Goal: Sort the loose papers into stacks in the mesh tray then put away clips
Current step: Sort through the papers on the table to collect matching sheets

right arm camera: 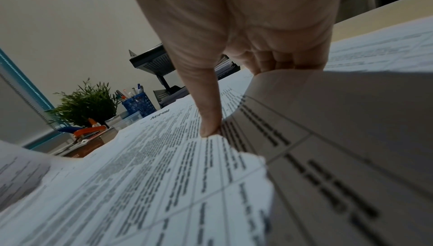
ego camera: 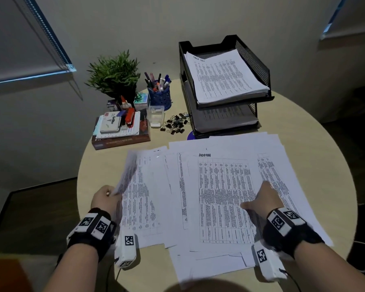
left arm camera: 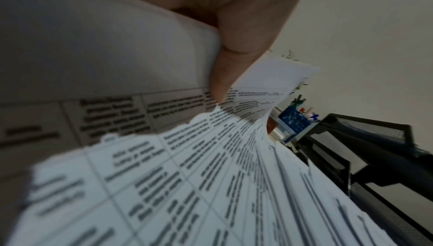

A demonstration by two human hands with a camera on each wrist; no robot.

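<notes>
Printed sheets lie fanned out over the near half of the round table (ego camera: pixel 325 131). My left hand (ego camera: pixel 108 193) pinches the left edge of one sheet (ego camera: pixel 125 175) and holds that edge raised; its thumb (left arm camera: pixel 221 76) lies on the paper. My right hand (ego camera: pixel 254 202) grips the right side of the sheet headed ADMIN (ego camera: pixel 221 199), thumb (right arm camera: pixel 211 128) on top and fingers under the curled edge. A black two-tier mesh tray (ego camera: pixel 254 60) stands at the back right, with a paper stack (ego camera: pixel 223 79) in its top tier and more paper below. A pile of black binder clips (ego camera: pixel 175 123) lies to its left.
A clear plastic box (ego camera: pixel 155 115) stands beside the clips. Behind it are a blue pen cup (ego camera: pixel 159 95) and a potted plant (ego camera: pixel 114 74). A stack of books with an orange stapler (ego camera: pixel 130 118) sits at the table's left edge. The floor drops away on the left.
</notes>
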